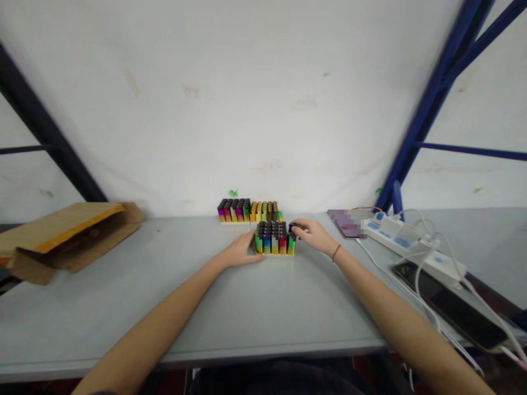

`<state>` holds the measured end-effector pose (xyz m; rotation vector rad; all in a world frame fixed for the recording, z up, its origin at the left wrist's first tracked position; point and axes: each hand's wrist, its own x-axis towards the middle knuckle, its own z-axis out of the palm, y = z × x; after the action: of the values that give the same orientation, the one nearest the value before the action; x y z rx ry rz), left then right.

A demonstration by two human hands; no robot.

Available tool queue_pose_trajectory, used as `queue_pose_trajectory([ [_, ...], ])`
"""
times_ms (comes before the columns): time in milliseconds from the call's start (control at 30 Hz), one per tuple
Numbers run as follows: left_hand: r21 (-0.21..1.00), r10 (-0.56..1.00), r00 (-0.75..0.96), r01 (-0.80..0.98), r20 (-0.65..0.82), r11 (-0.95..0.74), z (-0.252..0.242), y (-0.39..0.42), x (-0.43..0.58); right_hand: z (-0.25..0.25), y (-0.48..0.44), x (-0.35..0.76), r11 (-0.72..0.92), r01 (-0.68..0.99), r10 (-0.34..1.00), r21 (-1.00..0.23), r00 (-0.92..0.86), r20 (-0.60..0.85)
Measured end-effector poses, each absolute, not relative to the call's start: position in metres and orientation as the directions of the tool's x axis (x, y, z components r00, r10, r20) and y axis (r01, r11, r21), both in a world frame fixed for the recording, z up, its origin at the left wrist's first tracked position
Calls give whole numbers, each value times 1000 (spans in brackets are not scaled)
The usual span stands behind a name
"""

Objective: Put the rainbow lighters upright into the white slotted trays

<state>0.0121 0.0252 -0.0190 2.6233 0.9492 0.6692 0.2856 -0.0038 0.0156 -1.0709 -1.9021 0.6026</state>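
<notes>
A tray of lighters [275, 239] stands upright on the grey table in front of me. The lighters have black tops and bodies in green, blue, yellow and red. My left hand [241, 251] grips the tray's left side, its thumb along the front edge and the other fingers partly hidden behind. At the right rear corner of the tray, my right hand [312, 235] pinches a black-topped lighter [292, 226] between thumb and fingertips. The lower part of that lighter is hidden by the row in front.
Behind stand a tray of black-topped lighters [234, 213] and a group of yellow-topped lighters [264, 212]. An open cardboard box [78, 233] lies at left. To the right are a phone [349, 225], a power strip [411, 241] with white cables, and a dark phone [450, 304].
</notes>
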Motion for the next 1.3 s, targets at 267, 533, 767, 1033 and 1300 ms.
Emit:
queue_pose_trajectory([
  [267,388,657,679,537,328,-749,-19,26,12,18,-5,286,532,440,847,-724,-287,447],
  [533,365,669,677,565,307,-740,-19,26,11,20,-5,289,538,453,842,-711,-319,434],
  [767,375,673,670,563,314,-736,-22,29,11,17,-2,289,571,476,820,-669,-360,444],
  [1033,380,665,677,552,316,-742,-20,28,11,16,-3,290,507,524,859,-685,-378,346],
  [1300,382,675,669,563,311,-733,-19,27,11,17,-3,290,571,547,817,-612,-456,355],
])
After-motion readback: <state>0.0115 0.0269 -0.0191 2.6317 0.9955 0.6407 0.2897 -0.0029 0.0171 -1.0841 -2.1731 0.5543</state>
